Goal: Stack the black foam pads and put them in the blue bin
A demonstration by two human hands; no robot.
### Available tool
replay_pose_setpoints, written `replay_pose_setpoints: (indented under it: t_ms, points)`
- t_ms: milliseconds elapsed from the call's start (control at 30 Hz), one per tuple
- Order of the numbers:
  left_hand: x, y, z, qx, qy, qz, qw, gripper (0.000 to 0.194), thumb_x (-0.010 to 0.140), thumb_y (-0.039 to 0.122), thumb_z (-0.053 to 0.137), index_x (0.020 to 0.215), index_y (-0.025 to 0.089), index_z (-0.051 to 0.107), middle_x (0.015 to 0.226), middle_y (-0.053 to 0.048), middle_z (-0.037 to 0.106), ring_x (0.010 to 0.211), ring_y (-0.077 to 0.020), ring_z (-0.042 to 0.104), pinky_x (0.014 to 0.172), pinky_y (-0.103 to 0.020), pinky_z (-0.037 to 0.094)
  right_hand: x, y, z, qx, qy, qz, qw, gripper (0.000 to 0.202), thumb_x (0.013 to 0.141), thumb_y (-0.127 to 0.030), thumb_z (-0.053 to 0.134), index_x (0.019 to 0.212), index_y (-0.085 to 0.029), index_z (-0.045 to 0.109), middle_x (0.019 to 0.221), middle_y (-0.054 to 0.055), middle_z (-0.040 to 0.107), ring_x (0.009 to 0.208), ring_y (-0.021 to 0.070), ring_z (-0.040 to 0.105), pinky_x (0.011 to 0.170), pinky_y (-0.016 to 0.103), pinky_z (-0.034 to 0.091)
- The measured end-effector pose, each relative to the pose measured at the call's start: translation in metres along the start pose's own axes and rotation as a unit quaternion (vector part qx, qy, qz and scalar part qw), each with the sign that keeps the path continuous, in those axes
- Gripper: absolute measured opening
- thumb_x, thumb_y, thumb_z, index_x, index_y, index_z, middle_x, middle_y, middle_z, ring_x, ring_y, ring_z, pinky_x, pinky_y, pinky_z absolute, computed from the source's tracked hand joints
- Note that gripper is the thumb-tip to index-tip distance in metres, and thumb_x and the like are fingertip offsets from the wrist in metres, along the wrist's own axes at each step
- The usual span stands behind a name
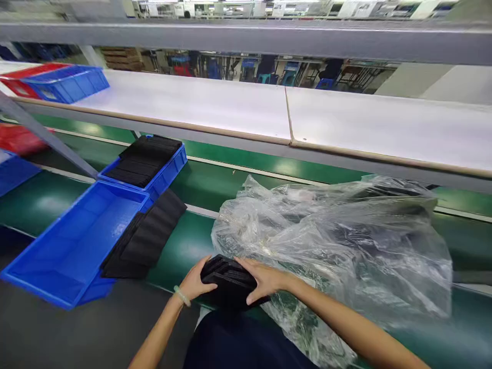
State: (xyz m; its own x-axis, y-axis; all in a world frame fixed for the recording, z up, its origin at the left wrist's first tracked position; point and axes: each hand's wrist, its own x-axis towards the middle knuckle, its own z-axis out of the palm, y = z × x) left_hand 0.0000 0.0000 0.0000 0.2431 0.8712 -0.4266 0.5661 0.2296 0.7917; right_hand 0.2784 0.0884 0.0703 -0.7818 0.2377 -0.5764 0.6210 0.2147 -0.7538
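Note:
A stack of flat black sheets (pixel 230 287) is between my two hands, close to my body. My left hand (pixel 196 282), with a pale bracelet at the wrist, is closed round its left side. Round the right side is my right hand (pixel 263 279), thumb on the near face. Crumpled clear plastic bags (pixel 307 230) lie just beyond and right of my right hand, with dark things showing through. To the left, more black sheets (pixel 154 230) lean in a fanned pile against an empty blue crate (pixel 84 236). What the black sheets are made of I cannot tell.
Behind the empty crate, a second blue crate (pixel 165 171) holds rows of black sheets (pixel 146 159). A white shelf (pixel 192 102) with a metal frame runs above the green belt (pixel 184 241). Blue (pixel 73 84) and red crates (pixel 19 82) stand on its left end.

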Motion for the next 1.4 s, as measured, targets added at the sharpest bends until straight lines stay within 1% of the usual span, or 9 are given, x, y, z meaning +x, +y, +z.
replay_pose_setpoints:
  t_ms: [267,400,500,633,767,933,1067,1233,1400]
  points:
    - [-0.013,-0.027,0.012,0.039,0.014,0.013,0.999,0.086,0.065,0.038,0.067,0.137,0.013,0.029,0.126,-0.009,0.048,0.114,-0.0215,0.047,0.099,-0.032,0.035,0.001,0.046,0.084,-0.021,0.238,0.097,0.966,0.095,0.069,-0.040,0.062,0.146,-0.010,0.015,0.139,0.011,0.031,0.125,0.0233,0.033,0.105,0.034,0.028]
    - [-0.009,-0.012,-0.009,0.034,0.078,0.074,0.994,0.066,0.070,0.035,0.065,0.127,0.018,0.037,0.119,-0.003,0.054,0.108,-0.0156,0.052,0.095,-0.025,0.039,0.001,0.028,0.068,-0.081,0.314,0.038,0.945,0.077,0.080,-0.041,0.053,0.144,-0.016,0.019,0.128,0.010,0.042,0.116,0.0222,0.042,0.097,0.033,0.037]
    - [-0.012,-0.020,-0.030,0.034,0.125,0.101,0.986,0.080,0.067,0.036,0.069,0.135,0.019,0.030,0.126,-0.006,0.048,0.114,-0.0165,0.048,0.098,-0.025,0.037,0.000,0.010,0.039,-0.141,0.369,-0.059,0.917,0.075,0.084,-0.039,0.050,0.145,-0.025,0.010,0.134,0.007,0.036,0.122,0.0188,0.036,0.099,0.030,0.036]
    - [-0.016,-0.062,-0.033,0.033,0.124,0.013,0.992,0.102,0.061,0.043,0.070,0.142,0.009,0.017,0.133,-0.016,0.038,0.124,-0.0249,0.037,0.102,-0.034,0.033,0.016,0.028,0.025,-0.135,0.356,-0.033,0.924,0.087,0.079,-0.041,0.057,0.146,-0.024,0.004,0.144,0.006,0.019,0.131,0.0193,0.023,0.106,0.032,0.028]
    - [-0.010,-0.093,-0.018,0.065,0.134,-0.026,0.989,0.102,0.058,0.051,0.070,0.134,-0.001,0.026,0.136,-0.020,0.033,0.127,-0.0268,0.032,0.105,-0.036,0.028,0.037,0.072,0.052,-0.027,0.300,0.043,0.953,0.077,0.081,-0.038,0.049,0.145,-0.012,0.015,0.144,0.010,0.021,0.131,0.0211,0.025,0.107,0.035,0.026]
    - [0.003,-0.094,-0.004,-0.017,0.149,-0.020,0.989,0.093,0.063,0.048,0.069,0.134,0.005,0.027,0.133,-0.015,0.039,0.123,-0.0232,0.039,0.103,-0.032,0.031,0.045,0.086,0.088,0.176,0.258,0.016,0.950,0.085,0.081,-0.047,0.050,0.146,-0.010,0.010,0.144,0.013,0.017,0.134,0.0228,0.019,0.108,0.040,0.022]
    - [0.006,-0.094,0.003,-0.157,0.145,-0.026,0.977,0.077,0.067,0.041,0.070,0.128,0.009,0.036,0.128,-0.013,0.046,0.118,-0.0217,0.044,0.101,-0.032,0.035,0.049,0.075,0.100,0.344,0.245,-0.009,0.907,0.084,0.086,-0.055,0.040,0.145,-0.010,0.002,0.146,0.013,0.011,0.134,0.0185,0.018,0.110,0.036,0.020]
    - [0.005,-0.104,0.002,-0.402,0.156,-0.074,0.899,0.069,0.066,0.029,0.070,0.124,0.011,0.037,0.128,-0.014,0.045,0.120,-0.0228,0.043,0.103,-0.035,0.033,0.054,0.061,0.111,0.316,0.279,0.040,0.906,0.046,0.077,-0.043,0.055,0.111,-0.013,0.049,0.118,0.012,0.050,0.102,0.0214,0.051,0.082,0.032,0.044]
    - [0.020,-0.131,-0.005,-0.490,0.209,-0.129,0.836,0.080,0.070,0.046,0.064,0.132,0.012,0.029,0.137,-0.018,0.034,0.129,-0.0290,0.029,0.106,-0.041,0.029,0.048,0.066,0.108,0.471,0.297,0.034,0.830,0.058,0.072,-0.055,0.055,0.109,-0.014,0.039,0.114,0.014,0.050,0.097,0.0209,0.053,0.072,0.030,0.047]
